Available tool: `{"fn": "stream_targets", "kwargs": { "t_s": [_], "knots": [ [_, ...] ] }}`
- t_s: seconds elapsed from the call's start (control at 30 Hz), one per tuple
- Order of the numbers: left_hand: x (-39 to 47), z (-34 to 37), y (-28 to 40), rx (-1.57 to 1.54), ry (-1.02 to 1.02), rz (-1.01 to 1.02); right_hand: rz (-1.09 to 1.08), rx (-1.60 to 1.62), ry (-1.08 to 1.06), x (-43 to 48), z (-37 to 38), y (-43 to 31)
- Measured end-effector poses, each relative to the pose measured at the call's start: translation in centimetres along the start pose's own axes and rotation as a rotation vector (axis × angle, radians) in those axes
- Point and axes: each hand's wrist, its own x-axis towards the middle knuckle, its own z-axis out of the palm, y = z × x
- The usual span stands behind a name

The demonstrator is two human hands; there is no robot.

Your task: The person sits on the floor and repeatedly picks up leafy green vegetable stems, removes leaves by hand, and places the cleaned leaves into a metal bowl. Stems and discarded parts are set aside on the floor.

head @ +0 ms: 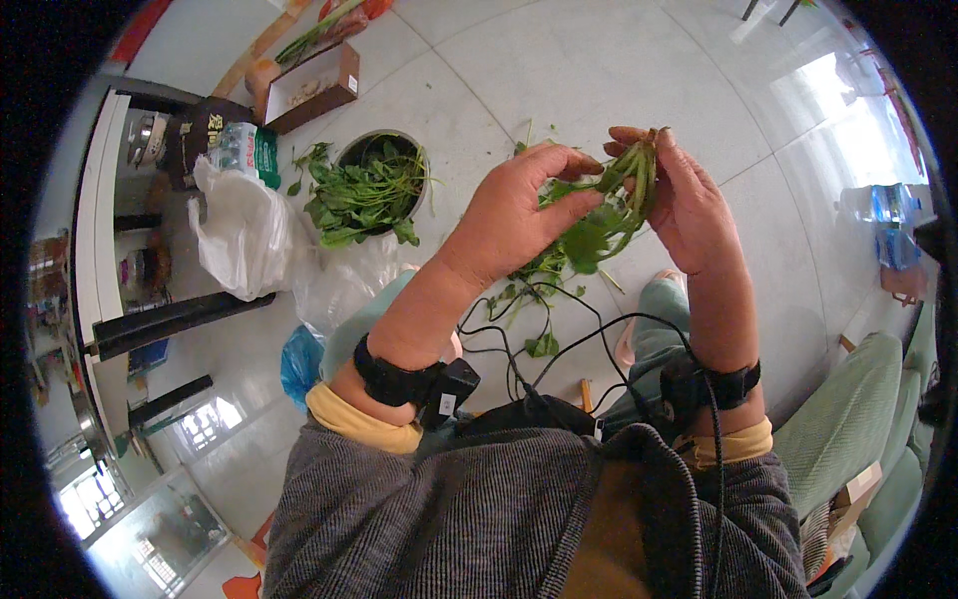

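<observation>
A bunch of leafy greens [635, 180] hangs with its root end up and its leaves down. My right hand [692, 198] pinches it near the root, thumb on the near side. At the left edge of the stems is my left hand [531, 198], its thumb and forefinger a little apart. Whether it grips a stem is unclear. Below, loose leaves and stems [550, 262] lie on the floor, partly hidden by my left hand. A round metal pot [425, 191] to the left is heaped with spinach-like greens [367, 187].
Black cables [554, 292] loop between my knees from the wrist straps. On the left are a white plastic bag [247, 232], a blue bag [301, 365] and a cabinet [101, 224]. An open cardboard box [348, 75] sits further off. A green padded seat [849, 412] stands on the right.
</observation>
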Motion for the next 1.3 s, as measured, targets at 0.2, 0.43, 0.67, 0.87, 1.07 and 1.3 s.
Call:
{"fn": "stream_targets", "kwargs": {
  "t_s": [0.2, 0.43, 0.67, 0.87, 1.07, 1.3],
  "knots": [
    [0.1, -0.5, 0.0, -0.160, 0.084, -0.153, 0.057, 0.168, -0.130, -0.2, 0.3, 0.0],
    [0.1, -0.5, 0.2, 0.060, 0.248, -0.012, -0.013, 0.084, -0.090, -0.4, 1.3, 0.1],
    [0.2, 0.8, 1.0, 0.168, 0.329, 0.109, -0.003, -0.024, -0.012, -0.5, 1.8, 0.6],
    [0.0, 1.2, 0.8, 0.241, 0.290, 0.036, -0.061, -0.136, 0.028, -0.3, 2.1, 1.5],
    [0.0, 0.5, 0.0, -0.098, 0.125, -0.233, -0.028, -0.252, 0.037, -0.4, 2.0, 1.1],
    [-0.2, 0.4, -0.3, -0.192, 0.081, -0.240, -0.029, -0.246, 0.016, -0.4, 1.7, 0.9]
  ]
}}
